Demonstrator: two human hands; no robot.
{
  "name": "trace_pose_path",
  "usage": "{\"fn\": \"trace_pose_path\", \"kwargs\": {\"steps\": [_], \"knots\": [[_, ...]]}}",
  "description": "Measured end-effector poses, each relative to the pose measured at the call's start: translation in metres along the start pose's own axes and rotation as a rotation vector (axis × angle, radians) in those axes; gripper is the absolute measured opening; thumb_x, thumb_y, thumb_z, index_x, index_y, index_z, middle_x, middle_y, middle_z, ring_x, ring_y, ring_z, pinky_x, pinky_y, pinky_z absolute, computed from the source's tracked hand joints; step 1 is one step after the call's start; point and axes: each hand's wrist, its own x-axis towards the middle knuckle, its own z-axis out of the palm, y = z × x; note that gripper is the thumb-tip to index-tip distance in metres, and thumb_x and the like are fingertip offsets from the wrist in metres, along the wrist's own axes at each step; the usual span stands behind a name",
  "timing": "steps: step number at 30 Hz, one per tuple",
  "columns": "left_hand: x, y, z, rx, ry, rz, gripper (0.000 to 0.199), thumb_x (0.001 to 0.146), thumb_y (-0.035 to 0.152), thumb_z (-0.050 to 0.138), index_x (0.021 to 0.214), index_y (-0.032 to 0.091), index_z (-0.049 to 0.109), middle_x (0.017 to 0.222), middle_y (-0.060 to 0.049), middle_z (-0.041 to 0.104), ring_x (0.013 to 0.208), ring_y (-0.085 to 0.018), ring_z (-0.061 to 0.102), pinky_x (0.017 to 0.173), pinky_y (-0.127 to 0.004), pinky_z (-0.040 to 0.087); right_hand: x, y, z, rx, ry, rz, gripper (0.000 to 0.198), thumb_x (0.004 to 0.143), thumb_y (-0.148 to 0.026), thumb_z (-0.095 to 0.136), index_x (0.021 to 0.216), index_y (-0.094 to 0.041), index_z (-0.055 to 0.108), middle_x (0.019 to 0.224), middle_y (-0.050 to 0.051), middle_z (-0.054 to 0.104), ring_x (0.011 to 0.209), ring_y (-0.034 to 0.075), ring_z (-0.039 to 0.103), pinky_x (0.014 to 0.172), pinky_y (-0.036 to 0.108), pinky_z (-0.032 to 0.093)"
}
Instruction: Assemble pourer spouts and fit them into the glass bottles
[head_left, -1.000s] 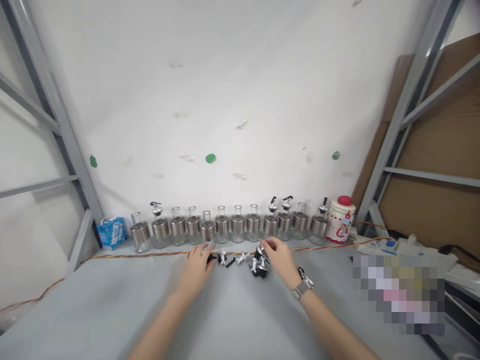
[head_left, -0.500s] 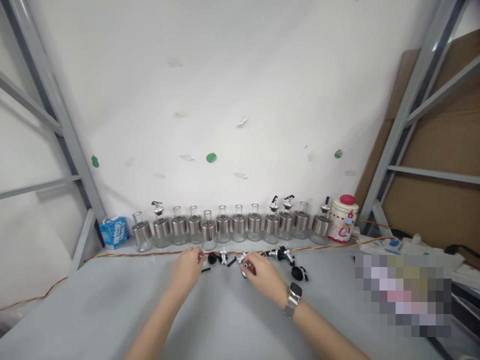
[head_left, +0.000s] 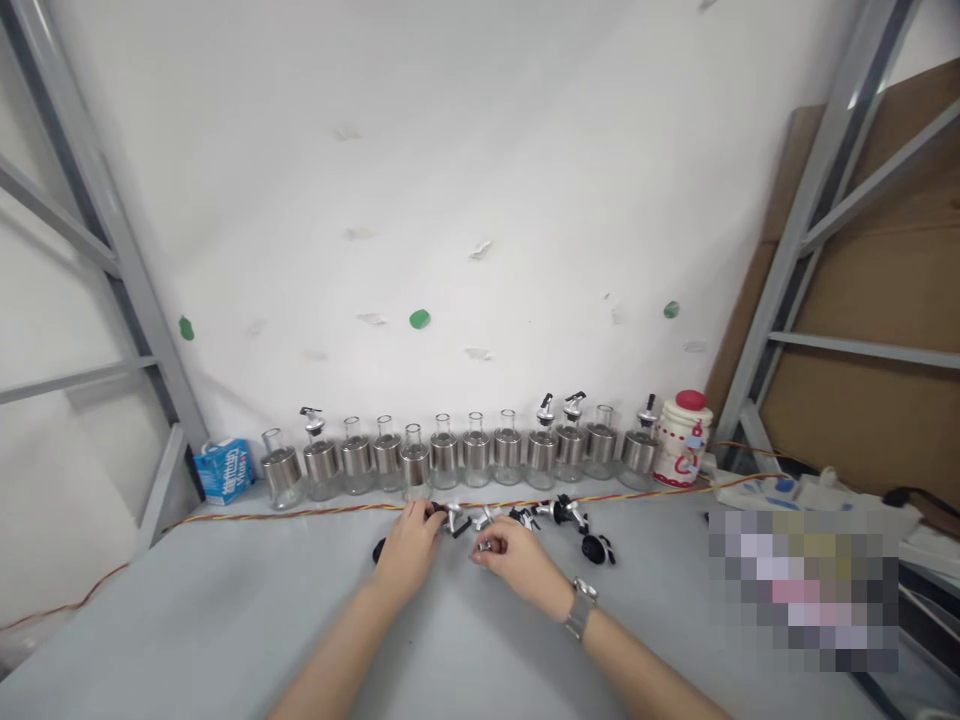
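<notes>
My right hand [head_left: 521, 562] is closed in a pinch on a small silver metal piece [head_left: 484, 546], held just above the grey table. My left hand [head_left: 407, 548] reaches in from the left, its fingers curled at a dark part among the loose pour spouts; what they hold is mostly hidden. Beside its fingertips lies a silver-and-black pour spout [head_left: 454, 517]. A black rounded piece [head_left: 379, 550] shows partly behind the left hand. More black and silver spout parts [head_left: 559, 510] lie beyond my right hand, and a black stopper [head_left: 594, 548] rests to their right.
A row of glass bottles with steel sleeves [head_left: 445, 452] stands along the wall, some topped with pour spouts [head_left: 313, 420]. A blue carton [head_left: 225, 472] is at the left end, a red-lidded jar [head_left: 679, 440] at the right. A twisted wire [head_left: 330, 511] crosses the table before the bottles.
My left hand has moved right, over the loose parts. The black rounded piece now shows left of it. My right hand has shifted slightly down and still pinches the silver piece.
</notes>
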Motion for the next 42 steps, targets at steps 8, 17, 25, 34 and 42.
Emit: {"fn": "trace_pose_path", "kwargs": {"steps": [8,17,25,34,42], "knots": [[0.004,0.003,0.003,0.064,0.063,0.029,0.033,0.080,0.013,0.043,0.110,0.022,0.051,0.110,-0.007,0.048,0.105,-0.025,0.041,0.085,-0.042,0.034,-0.003,0.002,0.002,-0.051,0.003,-0.015,0.011,0.068,-0.026,0.060,0.062,-0.016,0.063,0.070,0.000,0.048,0.065,0.014,0.049,0.061,0.024,0.038],[0.003,-0.004,0.010,0.059,0.063,0.067,0.025,0.079,0.010,0.044,0.097,0.021,0.057,0.102,-0.005,0.052,0.096,-0.021,0.047,0.081,-0.036,0.037,-0.002,0.002,0.002,-0.065,0.003,-0.023,0.013,0.071,-0.026,0.058,0.064,-0.017,0.062,0.072,0.001,0.048,0.065,0.014,0.049,0.061,0.024,0.038],[0.004,-0.007,0.010,0.047,0.098,-0.020,0.024,0.078,0.007,0.042,0.092,0.020,0.056,0.094,-0.005,0.052,0.090,-0.020,0.048,0.076,-0.035,0.040,-0.003,0.003,0.002,-0.050,0.000,-0.043,0.017,0.072,-0.028,0.056,0.061,-0.017,0.062,0.074,0.001,0.047,0.070,0.015,0.049,0.065,0.025,0.039],[0.002,-0.001,-0.004,0.070,0.126,-0.046,0.013,0.076,0.016,0.046,0.085,0.016,0.056,0.095,-0.008,0.051,0.092,-0.024,0.047,0.078,-0.038,0.037,-0.003,0.002,0.001,-0.050,-0.003,-0.043,0.016,0.073,-0.028,0.056,0.062,-0.017,0.061,0.074,0.001,0.047,0.069,0.014,0.049,0.065,0.025,0.038],[0.002,0.006,-0.004,0.021,0.071,0.046,0.035,0.076,0.011,0.045,0.109,0.019,0.047,0.105,-0.006,0.055,0.101,-0.021,0.046,0.087,-0.038,0.033,-0.004,0.001,0.001,-0.079,-0.001,-0.061,0.013,0.072,-0.023,0.056,0.061,-0.017,0.061,0.074,0.001,0.047,0.068,0.014,0.049,0.064,0.025,0.039]]}}
